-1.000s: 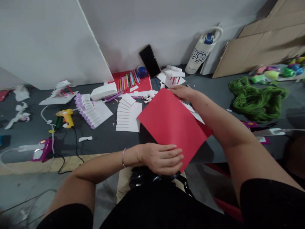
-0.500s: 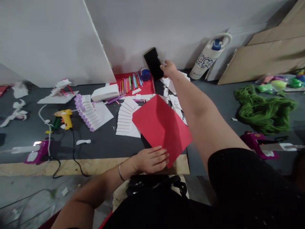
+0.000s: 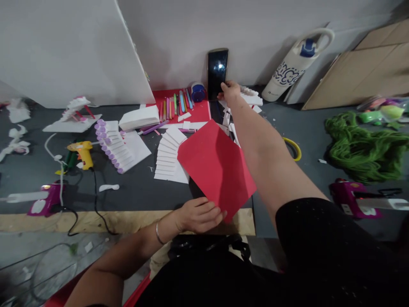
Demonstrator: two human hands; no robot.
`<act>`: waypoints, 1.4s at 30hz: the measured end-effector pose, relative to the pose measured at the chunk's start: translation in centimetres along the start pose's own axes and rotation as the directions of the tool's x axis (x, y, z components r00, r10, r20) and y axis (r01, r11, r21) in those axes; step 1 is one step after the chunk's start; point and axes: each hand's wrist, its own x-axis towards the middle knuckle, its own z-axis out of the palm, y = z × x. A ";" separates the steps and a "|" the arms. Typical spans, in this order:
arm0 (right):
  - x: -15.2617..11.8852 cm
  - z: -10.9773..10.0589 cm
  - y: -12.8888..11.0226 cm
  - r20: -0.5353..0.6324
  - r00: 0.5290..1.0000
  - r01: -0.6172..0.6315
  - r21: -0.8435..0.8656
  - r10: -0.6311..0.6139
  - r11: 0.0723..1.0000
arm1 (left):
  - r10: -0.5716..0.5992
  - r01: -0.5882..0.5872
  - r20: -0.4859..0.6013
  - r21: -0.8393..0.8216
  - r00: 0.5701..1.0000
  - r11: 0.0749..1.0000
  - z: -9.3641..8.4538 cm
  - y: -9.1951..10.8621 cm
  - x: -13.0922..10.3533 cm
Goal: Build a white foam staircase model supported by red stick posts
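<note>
A red sheet of paper or thin card (image 3: 217,162) slants over the table's front edge. My left hand (image 3: 201,215) is at its lower corner, fingers curled over the surface and gripping it there. Farther back, a black smartphone (image 3: 217,70) stands upright against the pale wall, a bright reflection on its screen. My right hand (image 3: 230,90) reaches across and pinches the phone's lower right edge. Beside the phone is a round blue-lidded jar (image 3: 198,92). White folded strips in a fan shape (image 3: 169,153) lie left of the red sheet.
Coloured pens (image 3: 175,106) lie on red paper at the back. A yellow glue gun (image 3: 82,153), its cord trailing, and a purple-trimmed stepped piece (image 3: 110,145) are at left. A white bottle (image 3: 287,72), green yarn (image 3: 361,147) and a purple device (image 3: 351,198) are at right.
The phone has gone from tilted to upright against the wall, moved slightly right by my right hand. My left hand stays at the red sheet's corner. The view has shifted slightly.
</note>
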 end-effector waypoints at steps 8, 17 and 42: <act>-8.1 -3.2 -3.3 -0.036 0.989 0.130 -0.263 -0.145 0.956 | -0.119 0.116 0.241 0.026 0.963 0.993 -0.6 0.0 -1.7; -30.0 -12.5 -0.7 0.478 0.802 0.574 -0.449 -0.358 0.685 | -0.819 0.819 0.238 -0.407 0.522 0.404 -0.7 1.6 -1.7; -37.8 -9.5 1.3 0.519 0.852 0.164 -0.140 -0.069 0.977 | -0.913 0.664 0.275 -0.748 0.301 -0.007 0.5 -1.0 1.5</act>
